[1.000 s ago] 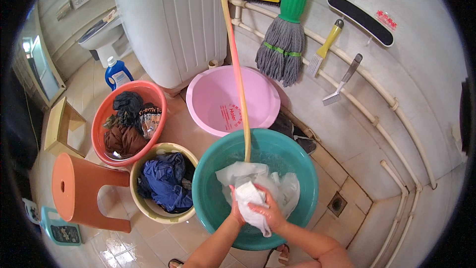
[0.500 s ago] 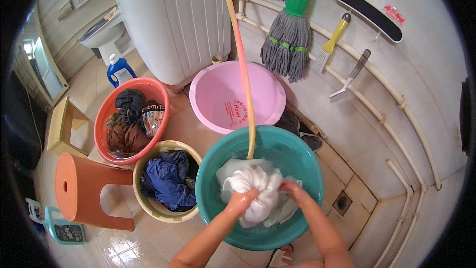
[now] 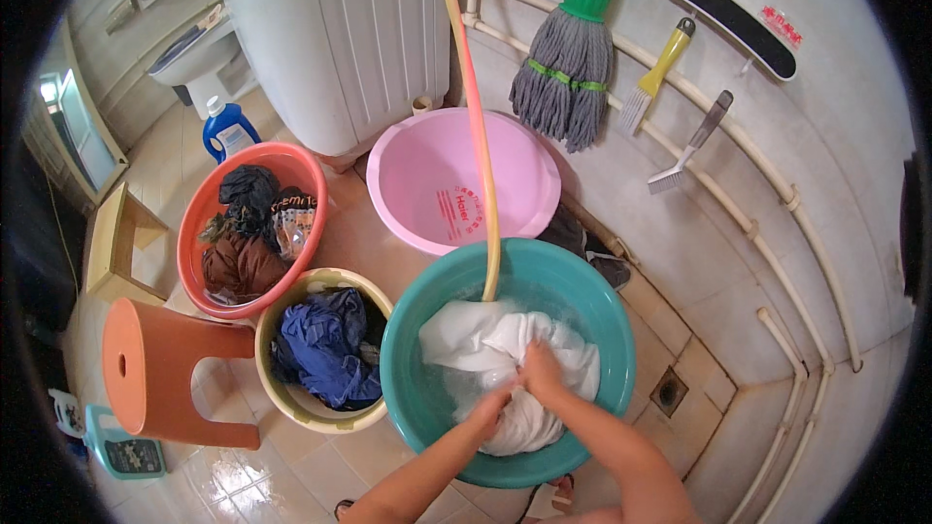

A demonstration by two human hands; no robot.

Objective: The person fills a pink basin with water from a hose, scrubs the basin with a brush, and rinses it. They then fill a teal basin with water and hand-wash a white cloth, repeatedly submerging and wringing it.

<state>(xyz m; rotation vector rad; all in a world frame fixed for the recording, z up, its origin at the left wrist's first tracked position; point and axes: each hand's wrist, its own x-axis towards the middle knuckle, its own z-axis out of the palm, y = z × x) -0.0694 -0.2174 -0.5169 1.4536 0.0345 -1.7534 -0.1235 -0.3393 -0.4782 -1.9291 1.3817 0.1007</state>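
White cloth point(image 3: 461, 333) lies spread and bunched in the water of a large teal basin point(image 3: 624, 359). My right hand point(image 3: 541, 369) is closed on a fold of the cloth near the basin's middle. Just left of it and lower, my left hand point(image 3: 493, 402) is closed at the cloth too, its fingertips close to my right hand and partly hidden. A yellow and pink hose point(image 3: 492, 262) hangs down into the basin's far side, its end by the cloth.
A pink basin point(image 3: 408, 194) stands behind the teal one. To the left are a cream bucket point(image 3: 325, 419) of blue clothes, a red basin point(image 3: 318, 223) of dark clothes and an orange stool point(image 3: 146, 359). A mop point(image 3: 563, 82) and brushes hang along the piped wall.
My right hand has moved left and down onto the cloth, beside my left hand. The twisted bunch of cloth has been let down and spread out in the water.
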